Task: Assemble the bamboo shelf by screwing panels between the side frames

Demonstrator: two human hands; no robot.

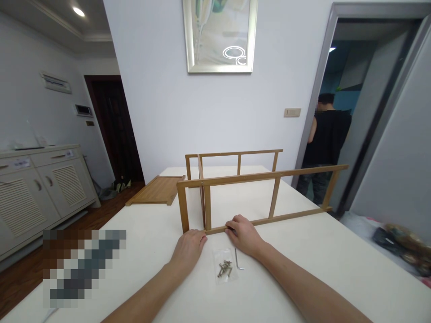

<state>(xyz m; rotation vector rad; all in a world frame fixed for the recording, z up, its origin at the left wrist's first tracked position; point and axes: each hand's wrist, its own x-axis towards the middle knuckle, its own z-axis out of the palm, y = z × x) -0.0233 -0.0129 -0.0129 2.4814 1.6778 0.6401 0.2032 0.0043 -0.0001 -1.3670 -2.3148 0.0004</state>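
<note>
A wooden rack frame (242, 178) lies on its side on the white table. It has two ladder-like sides, joined near the left end by a panel seen nearly edge-on. My left hand (189, 248) closes over the lower rail at the near left corner, fingertips partly hidden. Farther right along that rail, my right hand (245, 234) grips it with curled fingers. Between my forearms lies a clear plastic bag (225, 267) with several screws (224, 268). An L-shaped hex key (237, 260) rests just right of the bag.
A slatted wooden panel (156, 189) lies at the table's (289, 287) far left. A blurred-out dark object (85, 269) is at the left edge. Beyond the doorway stands a person (325, 139) in dark clothes. Bagged items (400, 244) sit right of the table.
</note>
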